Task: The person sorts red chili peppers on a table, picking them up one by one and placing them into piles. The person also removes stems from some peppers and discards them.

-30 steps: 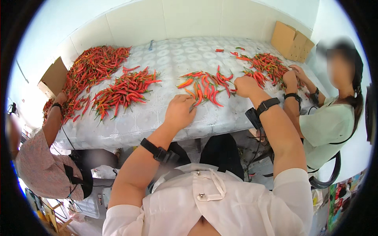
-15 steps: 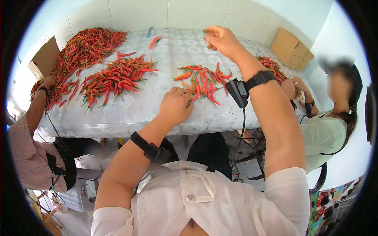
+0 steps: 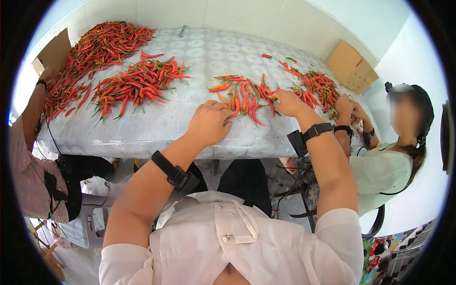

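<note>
My left hand rests on the table at the left edge of a small spread of chili peppers. Its fingers are bent and the thumb stands apart, with the tips close to the pepper ends. At the right side of the same spread, my right hand has its fingers pinched together on a red chili pepper; part of that pepper is hidden by the fingers. The peppers in the spread are mostly red, a few orange, with green stems, lying loosely side by side.
A medium heap of chilies lies left, with a large heap behind it. Another pile sits right, where a co-worker's hands work. Cardboard boxes stand at both ends. A second co-worker's arm reaches in from the left.
My right hand has come down from the far part of the table to the small spread. A blurred chili above the far table is gone from there. My left hand stays beside the spread.
</note>
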A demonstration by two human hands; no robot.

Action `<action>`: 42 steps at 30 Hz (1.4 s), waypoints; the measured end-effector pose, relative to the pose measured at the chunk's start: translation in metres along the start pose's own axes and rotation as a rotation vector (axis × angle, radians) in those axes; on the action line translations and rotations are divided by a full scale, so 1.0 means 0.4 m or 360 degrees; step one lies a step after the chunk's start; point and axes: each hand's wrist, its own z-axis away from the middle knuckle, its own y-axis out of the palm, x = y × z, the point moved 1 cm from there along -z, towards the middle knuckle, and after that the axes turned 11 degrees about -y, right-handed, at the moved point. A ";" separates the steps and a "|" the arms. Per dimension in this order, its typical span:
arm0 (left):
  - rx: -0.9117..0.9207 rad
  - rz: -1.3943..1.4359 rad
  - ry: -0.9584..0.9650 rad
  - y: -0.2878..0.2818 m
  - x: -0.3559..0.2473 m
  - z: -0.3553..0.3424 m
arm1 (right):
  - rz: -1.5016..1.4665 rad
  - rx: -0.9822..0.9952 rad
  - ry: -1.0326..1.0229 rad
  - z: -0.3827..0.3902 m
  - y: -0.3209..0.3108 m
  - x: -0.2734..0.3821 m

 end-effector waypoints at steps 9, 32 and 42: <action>-0.0113 0.0058 -0.0005 0.003 0.007 0.000 | -0.0053 -0.0280 0.0075 0.058 -0.008 0.079; -0.0019 0.0488 0.0011 -0.038 -0.045 0.043 | -0.1792 -0.2032 0.0145 0.174 0.155 0.245; 0.0429 0.1253 -0.0597 -0.013 0.037 -0.004 | -0.0496 -0.1952 -0.0830 0.102 0.119 0.419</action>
